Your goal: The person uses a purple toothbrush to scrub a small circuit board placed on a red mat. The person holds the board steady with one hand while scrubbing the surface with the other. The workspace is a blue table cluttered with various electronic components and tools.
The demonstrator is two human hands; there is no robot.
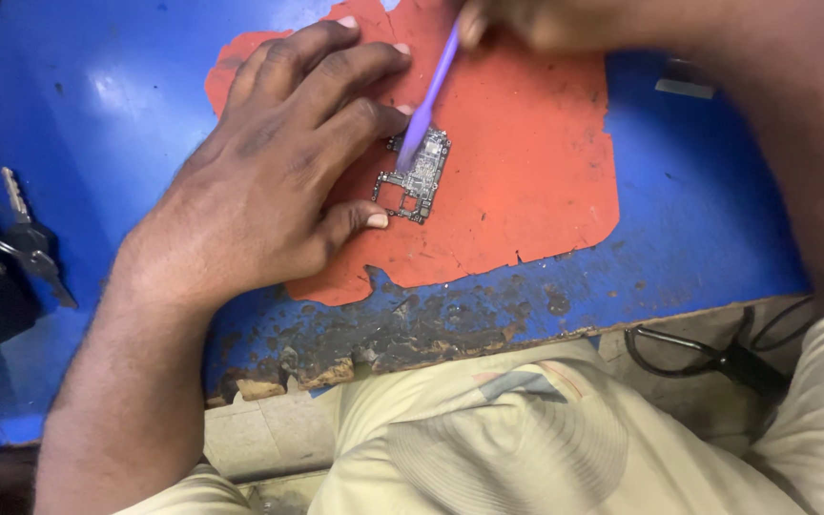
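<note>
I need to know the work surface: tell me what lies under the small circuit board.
The circuit board lies on an orange mat, which rests on the blue table. The table under the mat is covered, so its state there cannot be seen.

A blue bench (717,219) — its near edge worn and chipped — carries a torn orange mat (526,181), with keys (30,243) lying at its left.

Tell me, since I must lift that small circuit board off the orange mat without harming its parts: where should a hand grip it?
Probably by the long bare edges of the circuit board, pinched from its right side, which is open. It lies flat on the orange mat; the left hand pins its left edge and the purple tool, held by the right hand, touches its top.
</note>
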